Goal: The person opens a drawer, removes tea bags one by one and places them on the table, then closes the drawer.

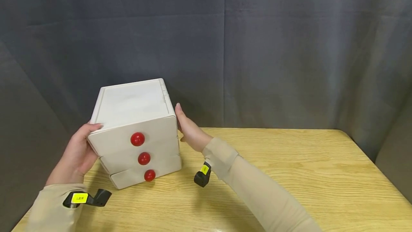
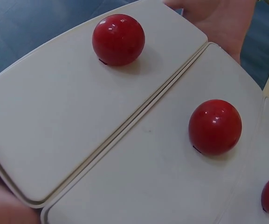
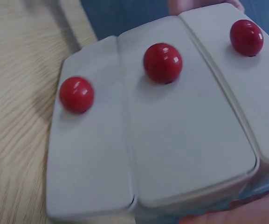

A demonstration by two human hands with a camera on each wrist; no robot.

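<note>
Both hands hold a white three-drawer box, tilted, with its drawer fronts facing me. A round red knob sits on the top drawer, with matching ones on the middle drawer and bottom drawer. My left hand grips the box's left side, thumb over the top front edge. On the opposite side, my right hand holds the box with its thumb pointing up along the wall. The right hand's other fingers are mostly hidden. All the drawers look closed in both wrist views.
A wooden table lies beneath the box and stretches to the right. Dark grey curtain hangs behind it and along the sides. Each sleeve carries a black wrist camera, one on the left and one on the right.
</note>
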